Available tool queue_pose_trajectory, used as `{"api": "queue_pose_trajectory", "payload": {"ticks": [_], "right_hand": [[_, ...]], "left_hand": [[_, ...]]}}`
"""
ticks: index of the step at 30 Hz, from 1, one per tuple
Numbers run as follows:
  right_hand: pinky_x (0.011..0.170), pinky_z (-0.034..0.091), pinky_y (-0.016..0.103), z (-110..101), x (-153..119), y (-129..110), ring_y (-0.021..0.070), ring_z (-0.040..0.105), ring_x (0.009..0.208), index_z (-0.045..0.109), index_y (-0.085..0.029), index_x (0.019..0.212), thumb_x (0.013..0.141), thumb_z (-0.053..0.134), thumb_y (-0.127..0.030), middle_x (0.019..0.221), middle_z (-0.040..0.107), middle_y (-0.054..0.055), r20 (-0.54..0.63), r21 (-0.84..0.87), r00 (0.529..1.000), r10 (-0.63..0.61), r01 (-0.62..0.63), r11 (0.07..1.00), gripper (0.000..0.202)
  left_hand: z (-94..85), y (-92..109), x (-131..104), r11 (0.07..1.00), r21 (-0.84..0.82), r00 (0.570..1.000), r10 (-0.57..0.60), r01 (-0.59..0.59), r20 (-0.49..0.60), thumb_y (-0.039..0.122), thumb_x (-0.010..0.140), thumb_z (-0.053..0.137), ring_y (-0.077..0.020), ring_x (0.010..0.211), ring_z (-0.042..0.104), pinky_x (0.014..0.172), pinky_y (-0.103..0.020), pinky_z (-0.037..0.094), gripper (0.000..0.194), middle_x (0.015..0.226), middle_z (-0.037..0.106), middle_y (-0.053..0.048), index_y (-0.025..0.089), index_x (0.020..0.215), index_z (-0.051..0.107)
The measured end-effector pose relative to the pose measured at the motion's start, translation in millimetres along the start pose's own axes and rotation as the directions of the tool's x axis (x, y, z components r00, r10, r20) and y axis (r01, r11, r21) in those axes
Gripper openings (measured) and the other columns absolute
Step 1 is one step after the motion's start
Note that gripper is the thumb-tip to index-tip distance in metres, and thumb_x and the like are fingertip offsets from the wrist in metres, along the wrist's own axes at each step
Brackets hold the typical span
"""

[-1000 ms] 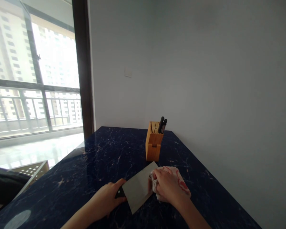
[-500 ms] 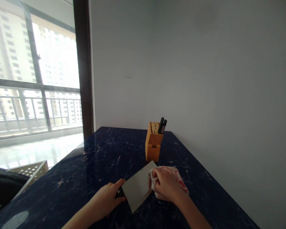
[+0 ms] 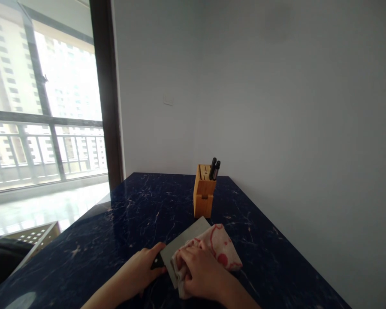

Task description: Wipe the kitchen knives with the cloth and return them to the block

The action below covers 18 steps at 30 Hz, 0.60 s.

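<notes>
My left hand (image 3: pixel 145 267) is closed around the black handle of a cleaver (image 3: pixel 184 237). The broad, pale metal blade points away to the upper right, its far corner just in front of the knife block. In my right hand (image 3: pixel 197 265) is a bunched cloth (image 3: pixel 224 246), whitish with red shapes on it. The cloth lies over the lower right part of the blade, close to the handle, and hides that part. My fingers press it against the metal.
A wooden knife block (image 3: pixel 205 197) with two black-handled tools (image 3: pixel 214 168) stands beyond the blade on the dark blue marbled table (image 3: pixel 154 201). A grey wall (image 3: pixel 296 141) runs along the right. At the lower left is a chair (image 3: pixel 40 236) with something dark on it.
My right hand has slid the cloth left and toward me across the blade, from its right edge to near the handle. My left hand keeps its grip. The view has shifted slightly.
</notes>
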State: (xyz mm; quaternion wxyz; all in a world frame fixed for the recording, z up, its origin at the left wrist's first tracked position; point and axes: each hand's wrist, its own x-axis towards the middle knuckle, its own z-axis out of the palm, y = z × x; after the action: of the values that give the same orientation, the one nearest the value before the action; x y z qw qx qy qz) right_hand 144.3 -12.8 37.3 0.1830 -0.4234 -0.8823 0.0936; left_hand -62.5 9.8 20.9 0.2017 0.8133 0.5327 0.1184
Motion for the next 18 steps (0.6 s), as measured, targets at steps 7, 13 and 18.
{"api": "queue_pose_trajectory", "payload": {"ticks": [7,13,18], "right_hand": [[0.094,0.018,0.031,15,5,-14,0.0171,0.050,0.090,0.051,-0.020,0.084,0.065,0.049,-0.020,0.088,0.059,0.001,0.020,-0.031,0.997,-0.077,0.077,0.996,0.019],[0.097,0.016,0.037,13,12,1,0.0204,0.048,0.097,0.048,-0.018,0.100,0.070,0.045,-0.019,0.098,0.057,0.007,-0.045,-0.173,0.999,0.000,-0.008,0.985,0.030],[0.096,0.019,0.035,11,9,-5,0.0180,0.051,0.089,0.051,-0.020,0.086,0.065,0.048,-0.019,0.089,0.059,0.003,0.004,-0.101,1.000,-0.031,0.031,0.994,0.021]], "left_hand": [[1.9,-3,2,1.000,0.018,1.000,0.021,-0.021,-0.006,0.025,0.074,0.046,-0.0179,0.080,0.064,0.063,-0.020,0.042,0.039,0.084,0.069,0.000,0.024,0.113,0.047],[6.4,-5,4,0.998,0.064,0.999,-0.020,0.022,-0.027,0.032,0.076,0.049,-0.0205,0.084,0.064,0.066,-0.023,0.043,0.039,0.089,0.068,-0.002,0.025,0.114,0.046],[9.3,-10,6,0.996,0.092,1.000,-0.010,0.012,-0.028,0.029,0.075,0.049,-0.0213,0.086,0.063,0.067,-0.024,0.042,0.041,0.091,0.067,-0.003,0.024,0.116,0.045]]}}
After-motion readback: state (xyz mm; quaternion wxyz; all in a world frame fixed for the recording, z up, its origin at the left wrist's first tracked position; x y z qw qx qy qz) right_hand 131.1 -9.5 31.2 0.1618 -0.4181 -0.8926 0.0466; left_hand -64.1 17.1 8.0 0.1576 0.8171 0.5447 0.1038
